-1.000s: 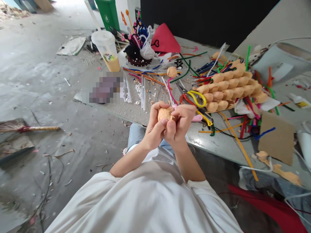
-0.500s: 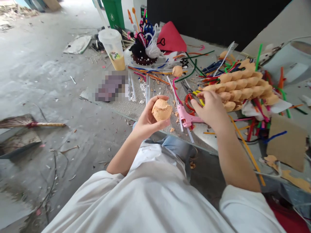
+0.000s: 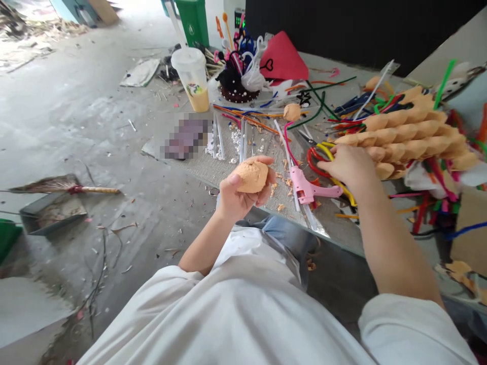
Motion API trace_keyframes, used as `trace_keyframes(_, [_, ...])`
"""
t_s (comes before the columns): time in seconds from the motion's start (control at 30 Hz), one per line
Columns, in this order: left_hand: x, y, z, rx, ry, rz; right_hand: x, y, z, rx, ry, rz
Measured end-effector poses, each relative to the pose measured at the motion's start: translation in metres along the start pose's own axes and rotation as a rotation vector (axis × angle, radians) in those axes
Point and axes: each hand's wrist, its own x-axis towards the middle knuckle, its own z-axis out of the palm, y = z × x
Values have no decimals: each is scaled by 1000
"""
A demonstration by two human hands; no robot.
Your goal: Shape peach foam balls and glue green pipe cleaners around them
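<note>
My left hand [image 3: 238, 195] is closed round an orange foam ball [image 3: 251, 176], held just over the near table edge. My right hand [image 3: 348, 165] reaches to the right and rests on the red and yellow scissor handles [image 3: 317, 154], fingers curled over them; whether it grips them I cannot tell for sure. A pink glue gun [image 3: 310, 188] lies on the table between my two hands. Just beyond my right hand lies a stacked row of orange foam pieces [image 3: 409, 137].
Pipe cleaners in many colours [image 3: 266, 119] litter the table [image 3: 335, 233]. A plastic cup with a yellow drink [image 3: 193, 76], a red paper piece [image 3: 282, 62] and a small orange ball [image 3: 291, 111] stand farther back. A broom and dustpan [image 3: 49, 205] lie on the floor at left.
My right hand left the foam ball and moved right to the scissors. My left hand kept the ball. The view shifted right.
</note>
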Motion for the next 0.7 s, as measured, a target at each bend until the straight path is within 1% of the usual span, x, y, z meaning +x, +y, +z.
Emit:
trace_keyframes(0.1, [3, -3, 0, 20, 40, 39, -4, 5, -12, 180, 106, 63])
trace_keyframes(0.17, [5, -7, -2, 32, 71, 89, -18, 7, -19, 243, 191, 83])
trace_keyframes(0.2, [6, -9, -4, 42, 89, 112, -29, 7, -21, 292, 263, 102])
trace_keyframes(0.27, [7, -13, -6, 75, 123, 161, -59, 5, -24, 426, 372, -58])
trace_keyframes(0.3, [7, -15, -6, 94, 136, 185, -75, 1, -25, 471, 379, -160])
trace_keyframes(0.33, [8, -17, -5, 111, 146, 204, -91, -3, -26, 512, 345, -268])
trace_keyframes(0.4, [8, -19, -3, 135, 150, 244, -120, -15, -28, 525, 223, -451])
trace_keyframes(0.47, [9, -21, 1, 138, 131, 285, -139, -26, -30, 467, 231, -561])
trace_keyframes(0.53, [9, -21, 4, 142, 106, 324, -147, -34, -32, 343, 297, -609])
trace_keyframes(0.6, [8, -21, 6, 161, 107, 341, -148, -37, -33, 236, 338, -641])
trace_keyframes(0.7, [7, -21, 4, 226, 100, 350, -147, -36, -32, 165, 364, -703])
